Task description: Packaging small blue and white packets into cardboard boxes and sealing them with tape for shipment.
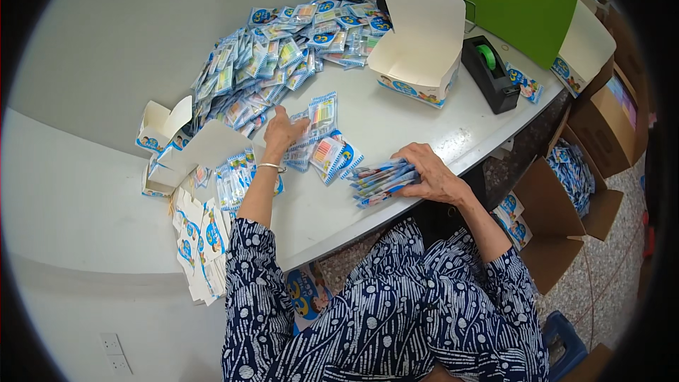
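Observation:
My right hand is wrapped round a stack of small flat plastic packets at the table's near edge. The packets are blue and white, pressed together on their edges. My left hand reaches over the table with thumb and fingers apart, its thumb close to a few loose packets. Clear windows in those packets show rows of coloured sticks. Between my hands, another packet overlaps its neighbour. A large heap of similar packets rises beyond my left hand.
An open white box stands at the back, beside a black tape dispenser. Left of my left forearm are a box filled with packets, small open boxes and flat cartons. Cardboard boxes sit on the floor at right.

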A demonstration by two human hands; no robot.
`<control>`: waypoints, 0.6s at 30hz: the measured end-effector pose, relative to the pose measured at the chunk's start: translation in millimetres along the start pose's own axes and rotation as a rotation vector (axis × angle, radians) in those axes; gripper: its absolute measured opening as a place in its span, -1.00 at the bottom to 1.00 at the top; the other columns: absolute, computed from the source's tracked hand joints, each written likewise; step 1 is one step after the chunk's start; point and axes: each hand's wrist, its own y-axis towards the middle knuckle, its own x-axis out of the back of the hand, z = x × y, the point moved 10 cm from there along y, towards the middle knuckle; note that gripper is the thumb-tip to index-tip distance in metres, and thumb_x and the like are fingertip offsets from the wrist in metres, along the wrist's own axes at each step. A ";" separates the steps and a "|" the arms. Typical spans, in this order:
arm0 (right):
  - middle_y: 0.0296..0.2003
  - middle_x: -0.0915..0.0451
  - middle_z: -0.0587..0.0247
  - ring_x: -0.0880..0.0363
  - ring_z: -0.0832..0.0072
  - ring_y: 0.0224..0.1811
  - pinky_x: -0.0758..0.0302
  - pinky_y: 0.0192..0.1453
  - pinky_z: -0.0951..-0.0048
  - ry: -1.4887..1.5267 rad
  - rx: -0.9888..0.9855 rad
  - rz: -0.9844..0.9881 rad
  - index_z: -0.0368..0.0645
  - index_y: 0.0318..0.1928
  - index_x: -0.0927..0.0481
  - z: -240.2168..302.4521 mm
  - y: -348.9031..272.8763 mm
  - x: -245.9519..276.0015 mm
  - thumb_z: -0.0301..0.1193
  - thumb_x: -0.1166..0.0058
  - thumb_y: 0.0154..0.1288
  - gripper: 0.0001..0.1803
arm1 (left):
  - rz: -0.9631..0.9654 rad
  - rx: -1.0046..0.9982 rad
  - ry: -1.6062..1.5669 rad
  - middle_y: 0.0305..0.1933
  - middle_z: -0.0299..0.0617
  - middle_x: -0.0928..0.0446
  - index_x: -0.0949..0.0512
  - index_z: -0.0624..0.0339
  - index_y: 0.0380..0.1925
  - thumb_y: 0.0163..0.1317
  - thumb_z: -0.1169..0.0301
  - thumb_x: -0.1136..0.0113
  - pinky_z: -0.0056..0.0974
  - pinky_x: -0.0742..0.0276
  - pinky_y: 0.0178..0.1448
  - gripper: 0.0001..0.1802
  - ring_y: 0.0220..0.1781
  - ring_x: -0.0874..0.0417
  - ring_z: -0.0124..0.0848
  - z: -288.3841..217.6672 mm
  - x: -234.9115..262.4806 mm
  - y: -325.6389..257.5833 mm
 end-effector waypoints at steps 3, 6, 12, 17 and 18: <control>-0.11 -0.45 0.14 -0.34 0.20 0.00 -0.26 0.22 0.28 0.005 0.032 -0.001 -0.12 0.04 -0.46 7.1 4.2 -3.5 -0.14 -0.32 -0.05 -0.37 | -0.195 -0.072 -0.138 -0.23 0.14 -0.60 -0.45 0.43 -0.04 -0.06 0.12 -0.39 -0.16 -0.50 -0.04 -0.31 -0.16 -0.63 -0.08 32.6 -6.1 19.8; -0.11 -0.45 0.13 -0.34 0.19 0.01 -0.26 0.23 0.26 0.028 0.044 0.024 -0.13 0.03 -0.47 8.6 4.8 -3.9 -0.14 -0.31 -0.05 -0.38 | -0.330 -0.112 -0.206 -0.30 0.07 -0.64 -0.52 0.42 -0.12 -0.06 0.26 -0.35 -0.20 -0.54 -0.17 -0.46 -0.25 -0.66 -0.14 41.9 13.3 40.3; -0.11 -0.45 0.14 -0.34 0.20 0.00 -0.27 0.20 0.27 0.030 0.022 0.014 -0.13 0.03 -0.47 2.1 -0.5 -0.4 -0.14 -0.31 -0.05 -0.38 | -0.251 -0.202 -0.582 -0.46 -0.04 -0.63 -0.60 0.38 -0.28 -0.04 0.34 -0.31 -0.29 -0.48 -0.37 -0.65 -0.49 -0.62 -0.33 -12.0 37.2 42.8; -0.06 -0.43 0.13 -0.33 0.15 0.04 -0.27 0.22 0.23 0.029 -0.013 0.024 -0.11 0.04 -0.43 2.4 1.9 -3.5 -0.15 -0.33 -0.10 -0.34 | -0.122 -0.182 -0.508 -0.36 0.01 -0.62 -0.56 0.43 -0.29 -0.05 0.30 -0.36 -0.23 -0.51 -0.28 -0.59 -0.36 -0.62 -0.27 -38.8 -16.5 20.4; -0.06 -0.43 0.13 -0.33 0.15 0.04 -0.27 0.22 0.23 0.033 -0.015 0.031 -0.11 0.04 -0.43 2.8 2.3 -4.1 -0.15 -0.33 -0.10 -0.34 | -0.120 -0.175 -0.507 -0.36 0.01 -0.62 -0.56 0.43 -0.29 -0.05 0.30 -0.36 -0.23 -0.51 -0.28 -0.59 -0.36 -0.62 -0.27 -33.4 -15.9 19.5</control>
